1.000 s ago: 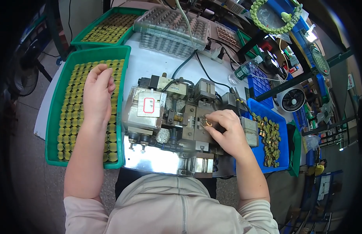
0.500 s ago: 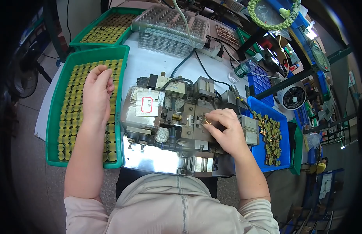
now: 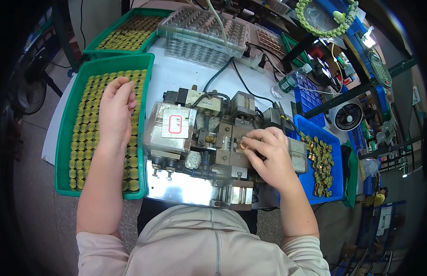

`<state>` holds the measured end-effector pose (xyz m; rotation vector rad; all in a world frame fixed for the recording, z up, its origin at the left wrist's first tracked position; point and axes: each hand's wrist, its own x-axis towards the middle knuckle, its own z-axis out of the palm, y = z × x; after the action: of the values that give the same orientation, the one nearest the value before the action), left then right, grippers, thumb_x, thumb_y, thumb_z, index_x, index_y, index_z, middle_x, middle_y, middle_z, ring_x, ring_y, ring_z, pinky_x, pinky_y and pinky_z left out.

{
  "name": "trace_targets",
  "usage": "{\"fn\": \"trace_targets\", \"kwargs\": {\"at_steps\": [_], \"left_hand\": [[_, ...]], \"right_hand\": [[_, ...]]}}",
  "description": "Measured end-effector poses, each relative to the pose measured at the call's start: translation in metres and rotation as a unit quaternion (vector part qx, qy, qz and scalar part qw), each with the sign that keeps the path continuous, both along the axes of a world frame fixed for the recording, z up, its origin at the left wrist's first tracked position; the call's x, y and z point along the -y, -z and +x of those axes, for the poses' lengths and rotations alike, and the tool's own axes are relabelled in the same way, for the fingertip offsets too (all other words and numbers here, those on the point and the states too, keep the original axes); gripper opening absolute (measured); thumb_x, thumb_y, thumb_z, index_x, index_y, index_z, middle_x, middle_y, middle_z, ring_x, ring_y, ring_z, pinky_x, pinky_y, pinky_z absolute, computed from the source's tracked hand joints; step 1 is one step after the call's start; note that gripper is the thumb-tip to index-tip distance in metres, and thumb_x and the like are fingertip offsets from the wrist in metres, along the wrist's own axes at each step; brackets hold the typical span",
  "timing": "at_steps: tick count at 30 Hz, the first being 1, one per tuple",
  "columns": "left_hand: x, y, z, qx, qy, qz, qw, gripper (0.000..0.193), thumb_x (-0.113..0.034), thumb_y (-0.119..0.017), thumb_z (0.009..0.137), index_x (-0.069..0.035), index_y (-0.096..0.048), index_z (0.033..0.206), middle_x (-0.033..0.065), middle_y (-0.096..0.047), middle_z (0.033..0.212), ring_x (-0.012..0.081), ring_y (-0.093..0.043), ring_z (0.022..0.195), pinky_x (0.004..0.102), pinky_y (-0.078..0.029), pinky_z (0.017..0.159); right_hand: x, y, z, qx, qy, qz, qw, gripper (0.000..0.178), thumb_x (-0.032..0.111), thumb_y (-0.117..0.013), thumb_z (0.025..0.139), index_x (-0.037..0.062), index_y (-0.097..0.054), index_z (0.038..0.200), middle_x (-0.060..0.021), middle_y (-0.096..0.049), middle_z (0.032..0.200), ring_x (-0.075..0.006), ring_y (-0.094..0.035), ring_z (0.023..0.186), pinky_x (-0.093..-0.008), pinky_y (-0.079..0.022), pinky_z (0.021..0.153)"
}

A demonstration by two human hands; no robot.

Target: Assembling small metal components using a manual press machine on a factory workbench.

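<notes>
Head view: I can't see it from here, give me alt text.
The person's right hand touches a small coppery part at a metal machine, while the curled left hand is over a green tray of yellow parts in rows. To the machine's right, a blue bin holds jumbled parts; beyond are clear trays and a bottle.

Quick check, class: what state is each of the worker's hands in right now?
Left hand: closed, fingers curled above the green tray; whether it holds anything cannot be told.
Right hand: fingertips closed on a small gold-coloured ring.
</notes>
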<state>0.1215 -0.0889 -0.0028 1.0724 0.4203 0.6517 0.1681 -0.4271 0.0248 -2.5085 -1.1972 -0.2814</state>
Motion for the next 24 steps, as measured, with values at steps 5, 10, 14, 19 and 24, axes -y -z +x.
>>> {"fn": "trace_targets", "kwargs": {"at_steps": [5,10,14,19,24], "left_hand": [[0.001,-0.001,-0.001,0.011,0.009,-0.006,1.0,0.019,-0.009,-0.058,0.095,-0.003,-0.055,0.113,0.0011,-0.05,0.081,0.0063,-0.043,0.071,0.0193,-0.037,0.064],[0.005,-0.002,-0.001,0.02,0.008,0.008,1.0,0.018,-0.008,-0.058,0.095,-0.003,-0.055,0.112,0.0013,-0.051,0.082,0.0061,-0.044,0.071,0.0195,-0.038,0.064],[0.008,-0.006,0.0,0.023,-0.025,0.066,0.997,0.018,-0.007,-0.058,0.095,-0.002,-0.055,0.113,0.002,-0.053,0.084,0.0067,-0.047,0.073,0.0199,-0.04,0.065],[0.065,-0.024,-0.001,0.078,-0.011,0.302,0.95,0.016,-0.003,-0.057,0.094,-0.005,-0.058,0.11,0.0025,-0.059,0.09,0.0085,-0.053,0.08,0.0216,-0.044,0.069],[0.121,-0.034,0.013,0.126,0.207,0.598,0.764,0.017,-0.007,-0.066,0.084,-0.006,-0.065,0.101,0.0062,-0.061,0.097,0.0222,-0.057,0.087,0.0302,-0.047,0.083]], "right_hand": [[0.001,0.0,-0.009,0.094,-0.008,-0.061,0.994,0.029,0.007,-0.068,0.078,0.0098,-0.073,0.107,0.0019,-0.066,0.115,-0.0207,-0.054,0.102,-0.0398,-0.036,0.096],[0.0,0.011,-0.011,0.092,-0.005,-0.057,0.994,0.032,0.006,-0.065,0.077,0.0098,-0.071,0.109,0.0016,-0.065,0.115,-0.0198,-0.054,0.101,-0.0396,-0.035,0.093],[-0.001,0.01,-0.007,0.085,-0.013,-0.048,0.995,0.031,0.005,-0.064,0.078,0.0092,-0.07,0.109,0.0016,-0.064,0.114,-0.0194,-0.054,0.1,-0.0395,-0.035,0.092],[0.004,0.012,-0.013,0.086,0.011,-0.028,0.996,0.036,-0.001,-0.063,0.075,0.01,-0.071,0.109,0.0003,-0.067,0.114,-0.0216,-0.057,0.102,-0.0394,-0.035,0.095],[0.014,-0.002,-0.009,0.097,-0.006,-0.013,0.995,0.037,0.001,-0.063,0.073,0.01,-0.071,0.109,-0.0007,-0.066,0.112,-0.0216,-0.057,0.101,-0.039,-0.035,0.094]]}}
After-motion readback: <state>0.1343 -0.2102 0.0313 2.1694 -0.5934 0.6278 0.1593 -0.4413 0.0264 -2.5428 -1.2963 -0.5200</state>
